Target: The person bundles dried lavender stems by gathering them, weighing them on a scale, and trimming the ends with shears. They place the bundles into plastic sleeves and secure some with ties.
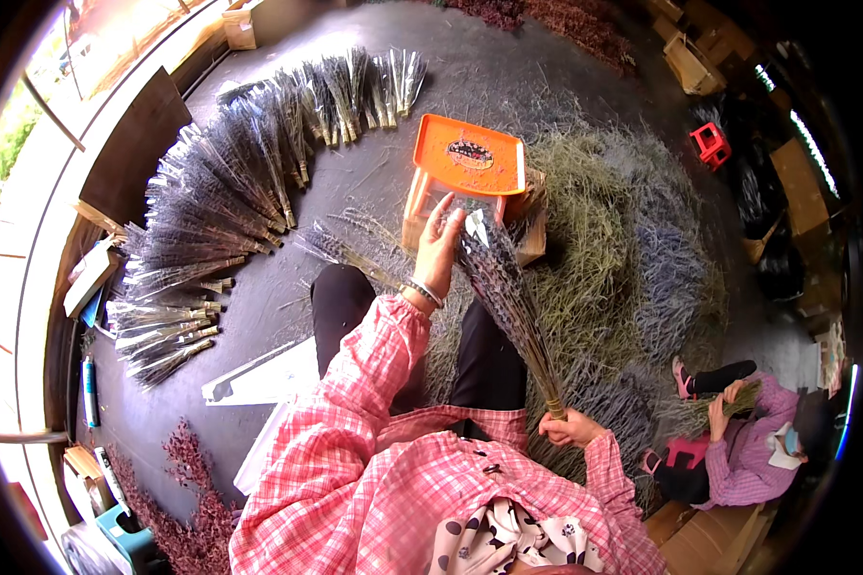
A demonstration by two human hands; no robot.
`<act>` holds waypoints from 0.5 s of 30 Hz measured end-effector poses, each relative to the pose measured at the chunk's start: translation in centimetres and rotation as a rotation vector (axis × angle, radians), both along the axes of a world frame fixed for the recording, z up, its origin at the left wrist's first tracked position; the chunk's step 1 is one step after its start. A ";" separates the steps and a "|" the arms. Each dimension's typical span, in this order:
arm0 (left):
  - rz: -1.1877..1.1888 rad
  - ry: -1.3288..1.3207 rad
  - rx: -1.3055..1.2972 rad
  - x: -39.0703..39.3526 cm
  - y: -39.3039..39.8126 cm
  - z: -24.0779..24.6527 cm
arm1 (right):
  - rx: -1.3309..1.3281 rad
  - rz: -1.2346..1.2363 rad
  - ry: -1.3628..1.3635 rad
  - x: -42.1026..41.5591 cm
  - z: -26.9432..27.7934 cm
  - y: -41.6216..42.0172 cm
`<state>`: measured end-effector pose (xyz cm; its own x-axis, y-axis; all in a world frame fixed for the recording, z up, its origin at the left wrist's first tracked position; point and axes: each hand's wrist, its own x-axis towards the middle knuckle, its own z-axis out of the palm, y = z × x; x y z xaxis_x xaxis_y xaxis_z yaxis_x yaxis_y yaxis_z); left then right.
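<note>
A long bunch of dried lavender in a clear plastic sleeve slants across in front of my right knee, its flower end away from me. My right hand is closed around the tied stem end. Beside the flower end is my left hand, its fingers extended and slightly apart; whether it touches the sleeve I cannot tell. A bright white patch shows on the sleeve there. Just beyond stands a stool with an orange top, strewn with small bits. A few loose lavender stems lie on the floor by my left knee.
Wrapped lavender bunches curve along the floor at left. A large heap of loose dried stems lies at right. Another person sits there holding stems. White sheets and dark red dried plants lie at lower left.
</note>
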<state>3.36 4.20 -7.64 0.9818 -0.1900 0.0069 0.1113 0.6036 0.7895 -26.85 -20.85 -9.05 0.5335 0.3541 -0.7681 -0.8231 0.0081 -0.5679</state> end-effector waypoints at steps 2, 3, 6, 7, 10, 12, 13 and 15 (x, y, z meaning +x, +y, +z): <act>-0.030 -0.014 0.083 1.1 0.5 -0.9 | 0.043 -0.030 0.016 -0.8 0.0 -0.3; -0.021 -0.043 0.093 1.6 0.6 -1.3 | 0.066 -0.042 0.021 -1.0 0.0 -0.3; -0.090 0.006 0.019 2.4 1.2 -2.0 | 0.080 -0.047 0.034 -0.9 0.3 -0.1; -0.129 0.034 -0.012 2.5 1.4 -2.0 | 0.088 -0.053 0.029 -1.0 0.2 0.0; -0.149 0.150 0.001 2.6 2.4 -1.5 | 0.098 -0.068 0.026 -1.6 0.1 -0.2; -0.126 0.071 0.046 3.2 3.3 -1.7 | 0.093 -0.093 0.019 -2.0 0.3 -0.2; -0.093 0.028 -0.025 3.7 3.7 -1.9 | 0.092 -0.105 0.014 -2.1 0.2 -0.2; 0.097 0.012 -0.008 4.5 4.6 -1.8 | 0.094 -0.127 -0.017 -2.5 0.1 -0.3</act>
